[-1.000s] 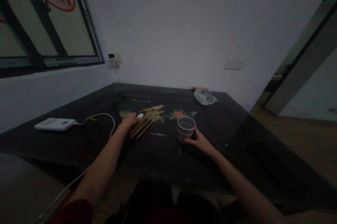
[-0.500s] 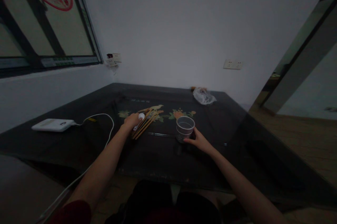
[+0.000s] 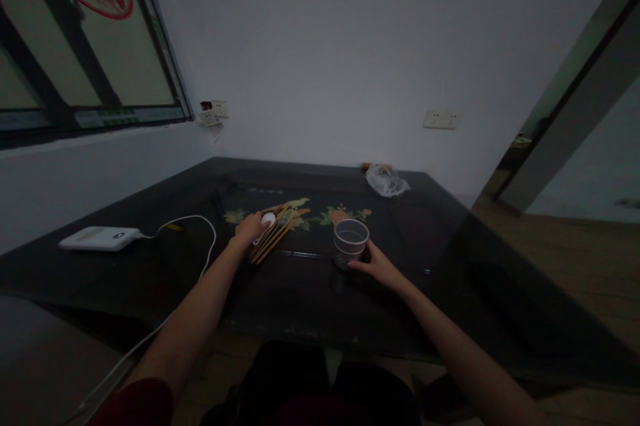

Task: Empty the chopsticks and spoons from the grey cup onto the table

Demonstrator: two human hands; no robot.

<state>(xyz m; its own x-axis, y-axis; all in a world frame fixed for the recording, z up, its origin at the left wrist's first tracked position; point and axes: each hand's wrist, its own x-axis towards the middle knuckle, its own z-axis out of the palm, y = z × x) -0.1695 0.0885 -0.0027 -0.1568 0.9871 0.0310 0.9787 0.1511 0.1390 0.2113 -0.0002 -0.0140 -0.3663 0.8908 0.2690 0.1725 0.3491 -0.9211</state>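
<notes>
My left hand is closed at the left side of several wooden chopsticks, which lie slantwise on the dark table. In its fingers is a small white spoon, its bowl facing up and its handle running toward me. My right hand curls around the right side of a clear plastic cup, thumb in front and fingers behind. The cup stands upright on the table, open at the top.
A white power bank lies at the left with a white cable trailing off the near edge. A crumpled clear plastic bag rests by the wall. The dark table has a printed flower pattern.
The spoon has turned slightly in my left hand, so more of its bowl and handle shows. My right hand stays on the cup, and the view has shifted a little.
</notes>
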